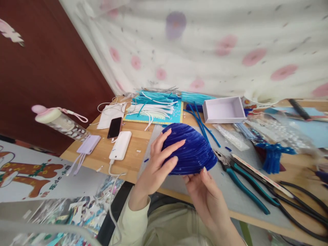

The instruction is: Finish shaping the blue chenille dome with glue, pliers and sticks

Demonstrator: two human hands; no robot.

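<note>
A dark blue, fuzzy, shell-shaped piece [189,148], seemingly made of rows of pipe cleaners, is held up over the front of the table. My left hand [159,160] grips its left side, the fingers lying across its face. At the bottom edge my right hand [203,193] pinches it, thumb in front and other fingers partly hidden behind. Just right of the piece lie teal-handled pliers [244,181]. Behind it, several loose blue pipe cleaners [201,123] rest on the table.
Bundles of turquoise and white pipe cleaners [153,107] lie on a blue mat at the back, beside a white box [224,111]. Black-handled scissors [289,198] and bead bags [282,130] occupy the right. A phone [114,127], white power bank [121,145] and bottle [60,123] are left.
</note>
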